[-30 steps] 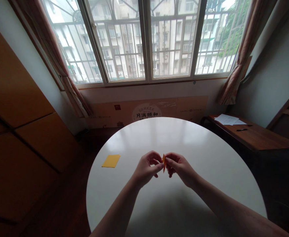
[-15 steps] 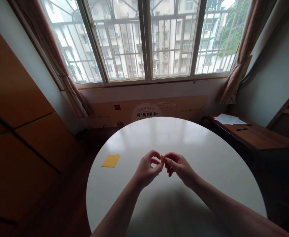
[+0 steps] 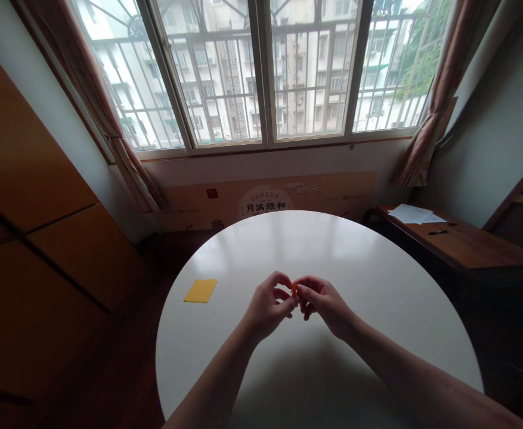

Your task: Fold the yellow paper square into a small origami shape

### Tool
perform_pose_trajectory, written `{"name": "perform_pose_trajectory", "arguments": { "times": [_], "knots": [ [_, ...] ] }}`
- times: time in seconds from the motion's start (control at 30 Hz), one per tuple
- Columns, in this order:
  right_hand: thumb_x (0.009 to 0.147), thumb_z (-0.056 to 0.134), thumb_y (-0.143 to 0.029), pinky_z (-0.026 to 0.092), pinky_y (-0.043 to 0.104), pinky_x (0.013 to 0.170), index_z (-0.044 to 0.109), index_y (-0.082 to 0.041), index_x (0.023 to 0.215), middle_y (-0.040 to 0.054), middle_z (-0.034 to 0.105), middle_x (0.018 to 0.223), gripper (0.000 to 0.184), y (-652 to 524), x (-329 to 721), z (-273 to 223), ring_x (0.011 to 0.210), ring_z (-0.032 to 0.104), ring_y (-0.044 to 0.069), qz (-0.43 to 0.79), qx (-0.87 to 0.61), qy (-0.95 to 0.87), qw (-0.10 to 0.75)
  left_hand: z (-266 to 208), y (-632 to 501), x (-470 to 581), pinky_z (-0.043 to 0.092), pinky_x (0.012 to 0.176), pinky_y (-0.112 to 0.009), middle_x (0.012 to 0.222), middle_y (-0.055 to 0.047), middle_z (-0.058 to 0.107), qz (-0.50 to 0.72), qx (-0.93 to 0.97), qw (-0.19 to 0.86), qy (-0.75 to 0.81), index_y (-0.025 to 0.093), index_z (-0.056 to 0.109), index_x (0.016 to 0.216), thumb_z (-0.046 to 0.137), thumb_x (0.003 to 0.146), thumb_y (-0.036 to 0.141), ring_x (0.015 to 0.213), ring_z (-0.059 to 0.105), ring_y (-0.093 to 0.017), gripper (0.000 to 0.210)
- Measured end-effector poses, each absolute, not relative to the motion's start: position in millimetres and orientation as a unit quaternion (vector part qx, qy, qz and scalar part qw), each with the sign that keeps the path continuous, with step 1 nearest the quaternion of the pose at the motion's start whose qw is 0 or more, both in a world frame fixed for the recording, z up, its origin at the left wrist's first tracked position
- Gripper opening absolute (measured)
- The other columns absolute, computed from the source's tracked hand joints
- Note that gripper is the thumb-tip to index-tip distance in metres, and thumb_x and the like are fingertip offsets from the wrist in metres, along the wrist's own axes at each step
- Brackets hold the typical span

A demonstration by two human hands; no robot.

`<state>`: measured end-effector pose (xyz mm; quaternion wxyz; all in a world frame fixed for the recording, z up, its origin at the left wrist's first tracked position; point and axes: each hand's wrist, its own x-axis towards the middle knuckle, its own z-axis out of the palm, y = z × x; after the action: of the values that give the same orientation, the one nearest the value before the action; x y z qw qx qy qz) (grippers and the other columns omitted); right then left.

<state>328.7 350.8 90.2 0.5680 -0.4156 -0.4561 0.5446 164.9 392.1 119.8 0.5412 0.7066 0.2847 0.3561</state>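
Note:
Between my two hands is a small folded piece of orange-yellow paper, pinched by the fingertips above the white table. My left hand grips its left side with thumb and forefinger, the fingers curved. From the other side my right hand pinches it, with the lower fingers curled in. Much of the paper is covered by the fingertips, so its exact shape cannot be made out. To the left, a flat square stack of yellow paper lies on the tabletop.
The round white table fills the middle. At the right stands a wooden side table with white sheets and a dark pen. Behind are a printed cardboard panel and a barred window; wooden cabinets are at left.
The folded paper has turned or bent between my fingertips and now shows a smaller, narrower shape. My fingertips have come slightly closer together; the stack stays in place.

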Motion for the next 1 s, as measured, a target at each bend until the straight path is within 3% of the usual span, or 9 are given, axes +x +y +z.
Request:
{"name": "perform_pose_trajectory", "arguments": {
  "times": [0.3,0.57,0.77,1.0],
  "knots": [
    [0.080,0.077,-0.049,0.048,0.022,0.047,0.071,-0.017,0.103,-0.0002,0.061,0.070,0.040,350.2,329.7,89.7,0.054,0.053,0.010,0.541,-0.378,-0.475,0.582,117.1,397.2,164.6,0.057,0.055,-0.026,0.088,-0.002,0.062,0.373,0.671,0.577,0.279,0.017,0.054,0.091,0.082,0.076,0.037,0.073,0.068,-0.017,0.038],
    [0.080,0.078,-0.043,0.051,0.023,0.049,0.070,-0.018,0.106,0.0041,0.067,0.081,0.037,350.8,328.7,87.3,0.070,0.062,0.016,0.504,-0.380,-0.506,0.588,118.9,395.1,166.0,0.057,0.055,-0.027,0.084,-0.002,0.064,0.387,0.706,0.518,0.288,0.018,0.056,0.092,0.080,0.078,0.041,0.070,0.068,-0.018,0.036],
    [0.084,0.071,-0.046,0.051,0.024,0.048,0.071,-0.018,0.107,0.0084,0.069,0.094,0.035,350.7,327.2,86.5,0.075,0.062,0.018,0.445,-0.413,-0.529,0.593,118.8,396.6,165.6,0.058,0.056,-0.026,0.085,-0.002,0.063,0.387,0.691,0.534,0.297,0.017,0.057,0.091,0.074,0.081,0.035,0.074,0.068,-0.017,0.027],
    [0.085,0.070,-0.046,0.053,0.025,0.048,0.071,-0.019,0.111,0.0101,0.068,0.103,0.038,348.7,325.7,88.3,0.078,0.061,0.018,0.427,-0.425,-0.538,0.589,117.7,396.1,166.4,0.058,0.053,-0.026,0.080,-0.002,0.065,0.407,0.711,0.475,0.322,0.017,0.057,0.089,0.064,0.080,0.022,0.071,0.068,-0.017,0.012]
  ]
}}
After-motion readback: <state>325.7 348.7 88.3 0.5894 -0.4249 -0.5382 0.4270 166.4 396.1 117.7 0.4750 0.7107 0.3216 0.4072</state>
